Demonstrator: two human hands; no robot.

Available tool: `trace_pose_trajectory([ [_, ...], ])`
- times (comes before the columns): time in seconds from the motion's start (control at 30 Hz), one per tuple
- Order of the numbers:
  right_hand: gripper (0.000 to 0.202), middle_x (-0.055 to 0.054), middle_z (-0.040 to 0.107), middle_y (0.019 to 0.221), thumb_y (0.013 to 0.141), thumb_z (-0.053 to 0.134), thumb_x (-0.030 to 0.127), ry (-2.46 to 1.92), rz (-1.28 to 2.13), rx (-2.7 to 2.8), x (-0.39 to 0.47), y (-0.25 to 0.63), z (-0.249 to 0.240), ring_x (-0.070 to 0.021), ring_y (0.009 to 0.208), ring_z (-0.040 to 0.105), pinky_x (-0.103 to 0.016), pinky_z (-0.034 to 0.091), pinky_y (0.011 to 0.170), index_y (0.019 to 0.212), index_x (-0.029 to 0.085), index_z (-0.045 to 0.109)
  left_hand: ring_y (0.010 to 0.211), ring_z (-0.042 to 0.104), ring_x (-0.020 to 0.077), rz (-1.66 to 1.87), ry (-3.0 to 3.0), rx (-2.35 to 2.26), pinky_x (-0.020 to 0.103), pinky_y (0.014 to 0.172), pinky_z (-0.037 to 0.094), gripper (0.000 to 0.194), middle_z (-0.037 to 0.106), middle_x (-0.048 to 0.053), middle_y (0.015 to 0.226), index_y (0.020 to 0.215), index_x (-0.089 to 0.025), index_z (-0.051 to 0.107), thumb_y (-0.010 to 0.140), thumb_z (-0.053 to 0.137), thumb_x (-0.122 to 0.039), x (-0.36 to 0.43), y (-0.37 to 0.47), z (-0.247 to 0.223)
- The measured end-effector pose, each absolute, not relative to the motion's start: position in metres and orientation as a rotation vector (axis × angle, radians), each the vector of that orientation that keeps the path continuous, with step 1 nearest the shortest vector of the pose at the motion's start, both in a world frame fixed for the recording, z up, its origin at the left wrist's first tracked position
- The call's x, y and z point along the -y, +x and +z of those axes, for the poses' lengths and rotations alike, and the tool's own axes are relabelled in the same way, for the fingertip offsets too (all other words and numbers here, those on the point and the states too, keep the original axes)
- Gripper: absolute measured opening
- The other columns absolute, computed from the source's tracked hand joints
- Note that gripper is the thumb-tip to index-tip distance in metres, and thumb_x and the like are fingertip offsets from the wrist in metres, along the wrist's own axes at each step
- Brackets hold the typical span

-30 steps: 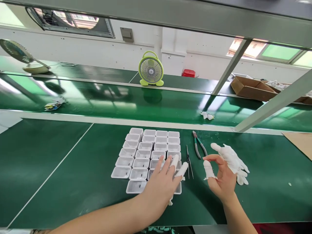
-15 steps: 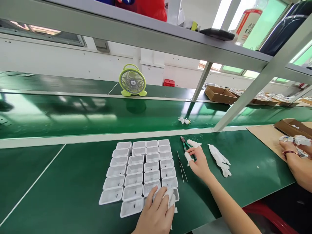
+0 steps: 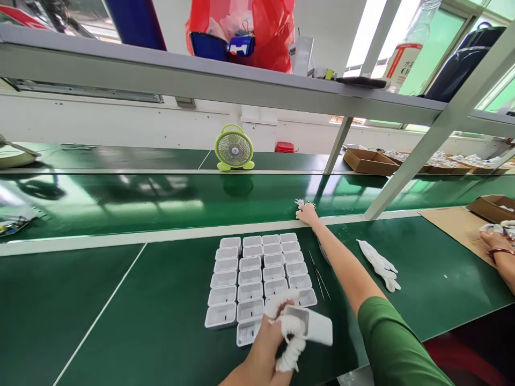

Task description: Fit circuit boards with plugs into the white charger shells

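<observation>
My left hand (image 3: 269, 343), with white finger cots on its fingertips, holds a small white plastic box (image 3: 320, 327) tilted above the front of the box rows. Beneath and beyond it stand several rows of like white boxes (image 3: 223, 295), many with a small dark mark or slot inside. My right hand (image 3: 307, 214) reaches over to the green belt, its fingers closed around a small white part (image 3: 300, 202), mostly hidden by the hand. Tweezers (image 3: 319, 276) lie right of the boxes. Pliers (image 3: 324, 252) are largely covered by my right forearm.
A white glove (image 3: 379, 265) lies right of my forearm. Across the belt (image 3: 169, 201) stands a green fan (image 3: 234, 149). An overhead shelf (image 3: 225, 80) and its slanted post (image 3: 406, 169) frame the bench. At far right, a co-worker's hand (image 3: 497, 244) is beside cardboard.
My left hand has lifted a white box from the front of the rows. My right hand has left the pliers and moved forward to the white part on the belt. The view has shifted left.
</observation>
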State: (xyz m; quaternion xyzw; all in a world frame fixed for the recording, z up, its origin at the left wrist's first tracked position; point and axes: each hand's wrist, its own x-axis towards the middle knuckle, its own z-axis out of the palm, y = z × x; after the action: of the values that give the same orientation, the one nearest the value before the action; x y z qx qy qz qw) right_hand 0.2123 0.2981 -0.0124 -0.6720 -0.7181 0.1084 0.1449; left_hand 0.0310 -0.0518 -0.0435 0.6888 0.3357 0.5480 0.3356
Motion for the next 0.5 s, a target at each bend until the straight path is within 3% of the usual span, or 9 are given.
trace_pose_trajectory([
  [0.1,0.033,-0.009,0.067,0.125,0.101,0.066,0.038,-2.006,0.293,1.980,-0.298,0.219,-0.004,-0.0234,0.106,0.069,-0.043,0.061,0.090,0.126,0.017,0.064,0.124,0.065,0.0302,1.399,1.185,-0.805,0.043,0.099,0.057,0.029,0.062,0.017,0.140,0.119,-0.023,0.064,0.103,0.053,-0.044,0.045,0.024,-0.029],
  [0.2,0.034,-0.009,0.067,0.125,0.101,0.065,0.039,-2.079,0.190,1.884,-0.293,0.250,0.016,-0.0241,0.106,0.069,-0.044,0.061,0.090,0.126,0.016,0.063,0.104,0.071,0.0259,1.443,0.734,-0.785,0.035,0.083,0.062,0.042,0.071,0.012,0.122,0.121,-0.026,0.063,0.093,0.068,-0.056,0.041,0.024,-0.005],
  [0.33,0.035,-0.009,0.066,0.126,0.101,0.065,0.039,-2.147,0.019,1.845,-0.281,0.303,0.052,-0.0250,0.109,0.068,-0.045,0.060,0.092,0.127,0.016,0.063,0.075,0.070,0.0160,1.507,0.534,-0.826,0.024,0.064,0.058,0.067,0.073,0.005,0.109,0.138,-0.034,0.055,0.081,0.084,-0.049,0.039,0.021,0.025],
  [0.5,0.032,-0.009,0.067,0.123,0.101,0.065,0.039,-2.184,0.021,1.985,-0.271,0.324,0.061,-0.0232,0.105,0.068,-0.044,0.060,0.091,0.124,0.016,0.064,0.062,0.064,0.0122,1.512,0.365,-0.752,0.018,0.051,0.054,0.069,0.075,0.005,0.093,0.128,-0.024,0.067,0.068,0.095,-0.042,0.028,0.005,0.026],
])
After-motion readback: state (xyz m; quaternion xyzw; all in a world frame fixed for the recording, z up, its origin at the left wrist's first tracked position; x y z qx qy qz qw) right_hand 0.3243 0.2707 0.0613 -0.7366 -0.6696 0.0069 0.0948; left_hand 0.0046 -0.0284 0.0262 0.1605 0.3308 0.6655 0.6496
